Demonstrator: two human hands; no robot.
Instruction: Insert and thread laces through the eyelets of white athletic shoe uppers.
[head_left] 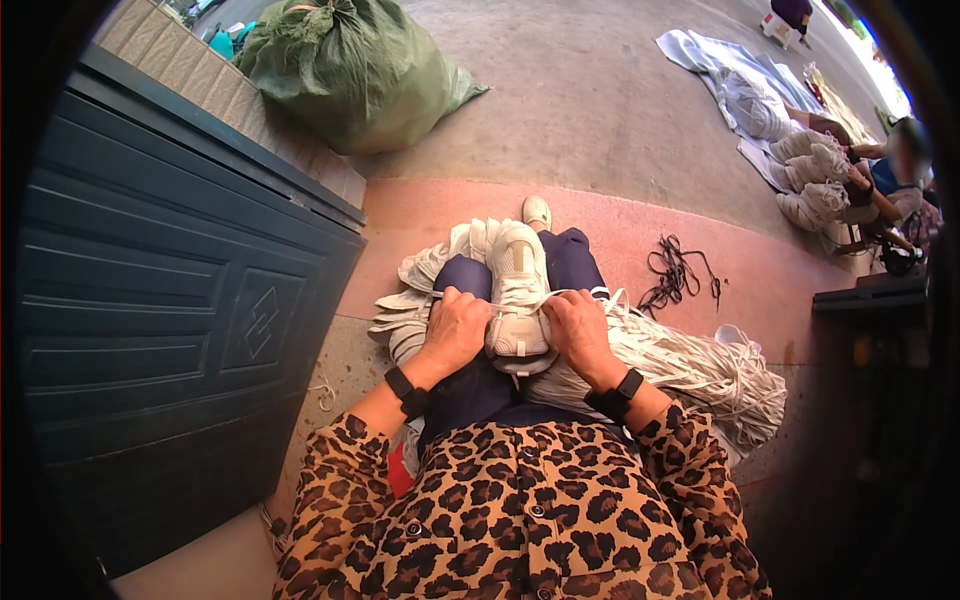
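A cream-white sneaker (518, 258) rests between my thighs, its toe pointing away from me. White shoelace (519, 291) crosses its upper in several rows. At the shoe's left side my left hand (460, 326) is closed, pinching a lace end beside the eyelets. My right hand (579, 331) pinches the other end of the lace on the right side. The fingertips partly cover the lace ends. More pale shoes (405, 308) are lined up by my left leg. A thick bundle of white laces (705, 375) lies by my right leg.
A dark panelled door (180, 300) stands close on my left. Ahead lies a full green sack (350, 75). Black cords (680, 275) lie tangled on the pink floor (400, 220). At the far right a person sits beside piles of pale shoes (812, 170) and a light-blue cloth (700, 55).
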